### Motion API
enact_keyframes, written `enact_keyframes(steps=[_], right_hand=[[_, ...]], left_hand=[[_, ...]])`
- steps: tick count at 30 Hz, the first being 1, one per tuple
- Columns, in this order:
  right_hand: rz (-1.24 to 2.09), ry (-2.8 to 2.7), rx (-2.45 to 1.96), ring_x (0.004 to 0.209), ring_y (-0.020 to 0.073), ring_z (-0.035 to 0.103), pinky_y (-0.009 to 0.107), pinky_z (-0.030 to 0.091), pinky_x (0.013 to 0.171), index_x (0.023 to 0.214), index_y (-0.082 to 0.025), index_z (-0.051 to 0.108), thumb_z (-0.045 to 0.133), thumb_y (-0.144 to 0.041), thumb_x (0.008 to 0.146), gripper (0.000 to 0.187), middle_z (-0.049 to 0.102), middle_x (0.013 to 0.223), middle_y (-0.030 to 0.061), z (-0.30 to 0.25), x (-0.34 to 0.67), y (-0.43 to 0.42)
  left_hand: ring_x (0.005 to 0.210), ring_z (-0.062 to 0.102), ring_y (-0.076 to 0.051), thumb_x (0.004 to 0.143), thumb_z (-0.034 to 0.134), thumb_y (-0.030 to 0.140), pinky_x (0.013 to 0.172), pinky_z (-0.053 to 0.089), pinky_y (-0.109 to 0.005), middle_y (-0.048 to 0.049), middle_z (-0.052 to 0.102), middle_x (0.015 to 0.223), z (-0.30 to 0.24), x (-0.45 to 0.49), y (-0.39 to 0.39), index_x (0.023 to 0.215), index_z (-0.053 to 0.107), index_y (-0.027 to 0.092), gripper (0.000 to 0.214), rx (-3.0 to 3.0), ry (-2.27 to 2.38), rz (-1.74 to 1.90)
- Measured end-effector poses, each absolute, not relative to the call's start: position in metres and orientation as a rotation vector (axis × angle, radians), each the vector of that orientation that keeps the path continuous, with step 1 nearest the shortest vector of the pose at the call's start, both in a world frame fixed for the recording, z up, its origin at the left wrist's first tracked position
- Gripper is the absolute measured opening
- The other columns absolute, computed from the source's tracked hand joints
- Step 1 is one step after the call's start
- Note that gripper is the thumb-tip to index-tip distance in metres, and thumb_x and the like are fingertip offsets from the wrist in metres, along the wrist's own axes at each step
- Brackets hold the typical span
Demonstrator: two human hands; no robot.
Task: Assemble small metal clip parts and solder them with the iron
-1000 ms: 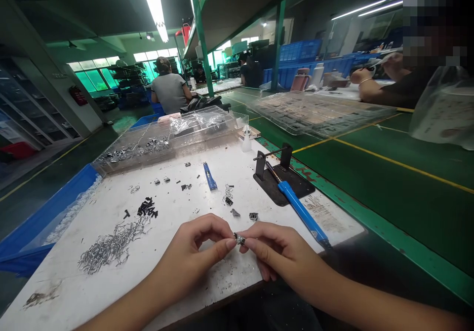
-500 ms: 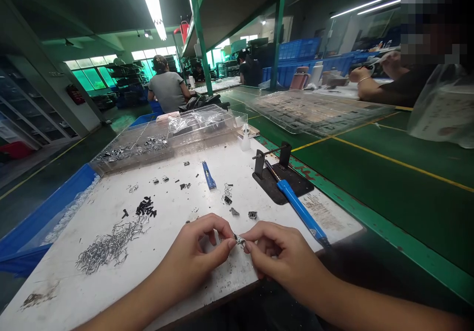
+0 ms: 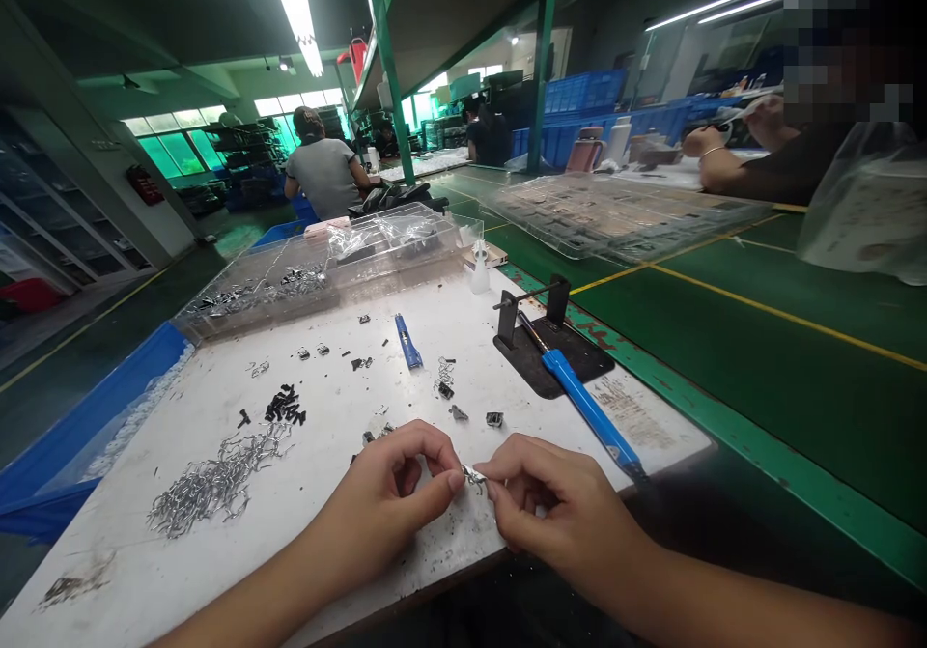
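1. The left hand (image 3: 395, 489) and the right hand (image 3: 554, 513) meet at the near edge of the white board (image 3: 348, 493), fingertips together.
2. Both hands pinch one small metal clip (image 3: 474, 477) between thumb and forefinger; the clip sits between the two hands, just above the board.
3. Left of the hands lies a heap of silver clips (image 3: 213, 479), with a small cluster of black parts (image 3: 286, 405) just beyond it.
4. A few loose parts (image 3: 470, 414) lie just beyond the hands.
5. To the right, a blue-handled tool (image 3: 586, 407) rests with its far end on a black stand (image 3: 550, 344).
6. A short blue tool (image 3: 407, 341) lies near the middle of the board.
7. At the far edge stands a clear tray (image 3: 319, 267) holding more metal parts.
8. Far right, another person's hands (image 3: 724, 131) work at a separate bench.
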State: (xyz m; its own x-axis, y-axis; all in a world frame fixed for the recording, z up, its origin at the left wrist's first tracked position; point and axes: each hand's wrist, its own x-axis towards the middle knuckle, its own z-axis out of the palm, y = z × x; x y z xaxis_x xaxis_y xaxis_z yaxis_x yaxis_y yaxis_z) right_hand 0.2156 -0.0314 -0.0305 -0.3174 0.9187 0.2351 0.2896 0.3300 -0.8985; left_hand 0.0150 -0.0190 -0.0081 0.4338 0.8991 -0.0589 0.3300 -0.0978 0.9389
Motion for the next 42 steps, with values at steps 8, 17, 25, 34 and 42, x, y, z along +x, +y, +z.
enact_keyframes(steps=[8,17,25,34,42], right_hand=[[0.924,-1.805,-1.046,0.050,0.0098,0.046,0.023,0.037,0.047,0.073,-0.019,0.058,0.056,-0.017,0.078,0.006,0.048,0.058,-0.0038,-0.0314,0.2143,-0.0322],[0.950,-1.782,-1.072,0.050,0.0099,0.047,0.023,0.037,0.046,0.074,-0.018,0.061,0.057,-0.018,0.077,0.005,0.049,0.058,-0.0035,-0.0310,0.2133,-0.0331],[0.971,-1.761,-1.075,0.048,0.0091,0.048,0.021,0.037,0.045,0.075,-0.018,0.063,0.057,-0.018,0.076,0.006,0.049,0.056,-0.0045,-0.0303,0.2128,-0.0332],[0.955,-1.751,-1.058,0.046,0.0081,0.047,0.019,0.035,0.043,0.078,-0.017,0.063,0.056,-0.017,0.076,0.008,0.049,0.053,-0.0057,-0.0335,0.2119,-0.0349],[1.036,-1.704,-1.069,0.047,0.0090,0.047,0.019,0.035,0.041,0.078,-0.017,0.064,0.057,-0.021,0.079,0.008,0.053,0.053,-0.0036,-0.0382,0.2123,-0.0355]], left_hand=[[0.086,0.055,-0.019,0.087,0.060,0.037,0.078,0.043,-0.032,-0.0035,0.060,0.089,-0.0084,0.0157,-0.0190,0.081,0.061,0.019,0.018,1.663,1.084,0.679],[0.090,0.056,-0.020,0.087,0.059,0.038,0.080,0.043,-0.032,-0.0038,0.061,0.091,-0.0070,0.0162,-0.0191,0.082,0.061,0.019,0.020,1.635,1.081,0.667],[0.089,0.053,-0.020,0.087,0.059,0.036,0.083,0.040,-0.033,-0.0028,0.058,0.090,-0.0044,0.0158,-0.0185,0.081,0.060,0.019,0.017,1.578,1.086,0.636],[0.089,0.052,-0.020,0.087,0.058,0.036,0.082,0.037,-0.034,-0.0024,0.058,0.091,-0.0008,0.0193,-0.0186,0.082,0.060,0.020,0.017,1.563,1.123,0.596],[0.089,0.051,-0.021,0.087,0.057,0.036,0.081,0.037,-0.034,-0.0025,0.057,0.091,-0.0030,0.0200,-0.0221,0.082,0.059,0.020,0.016,1.582,1.144,0.597]])
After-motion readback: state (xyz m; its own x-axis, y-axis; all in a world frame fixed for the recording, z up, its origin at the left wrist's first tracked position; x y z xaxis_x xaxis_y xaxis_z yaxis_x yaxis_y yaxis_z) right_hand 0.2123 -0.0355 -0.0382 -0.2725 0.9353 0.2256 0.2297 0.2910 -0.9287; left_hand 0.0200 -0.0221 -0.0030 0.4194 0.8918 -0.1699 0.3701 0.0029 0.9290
